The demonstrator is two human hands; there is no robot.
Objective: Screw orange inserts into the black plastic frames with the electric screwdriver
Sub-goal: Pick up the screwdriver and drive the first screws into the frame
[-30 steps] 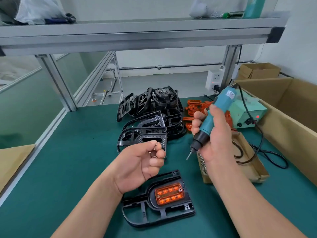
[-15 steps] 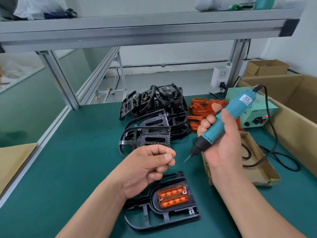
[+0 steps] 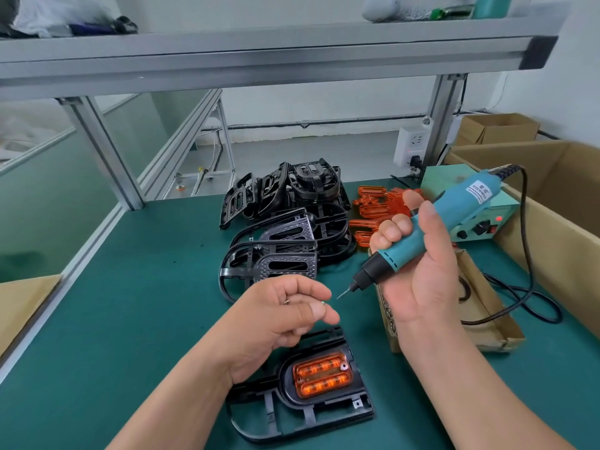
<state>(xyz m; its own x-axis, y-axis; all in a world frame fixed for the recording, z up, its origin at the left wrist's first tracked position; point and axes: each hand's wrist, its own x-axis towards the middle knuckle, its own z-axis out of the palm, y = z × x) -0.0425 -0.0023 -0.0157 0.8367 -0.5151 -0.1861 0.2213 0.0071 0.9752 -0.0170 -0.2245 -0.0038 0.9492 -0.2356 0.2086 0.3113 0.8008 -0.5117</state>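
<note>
Orange insert [image 3: 323, 375] sits in the pocket of the black frame [image 3: 302, 414], flat on the green mat [image 3: 130, 287] right in front of you, below your left hand [image 3: 282, 316]. The two corner holes on the insert look unfilled, though the view is too small to be sure, so count this frame as placed but not fastened.

Your left hand has its fingers curled and pinches a small screw [image 3: 322, 303] between thumb and forefinger, above the frame and not touching it. There is possibly a second screw further back in the palm.

Your right hand [image 3: 418, 271] is wrapped round the electric screwdriver [image 3: 431, 232], held up in the air and tilted. The bit tip [image 3: 342, 293] points at the screw and is close to it but apart from it.

Judgement: you are loading a screw onto the bit, and driving has not started on this frame.

Plenty is left:
- A pile of black frames [image 3: 285, 228] at the back of the mat shows no orange in them.
- Loose orange inserts [image 3: 380, 206] lie just beside that pile.

A cardboard tray [image 3: 483, 306] is partly hidden behind your right wrist.

No finished stack shows, so the task looks early.
</note>
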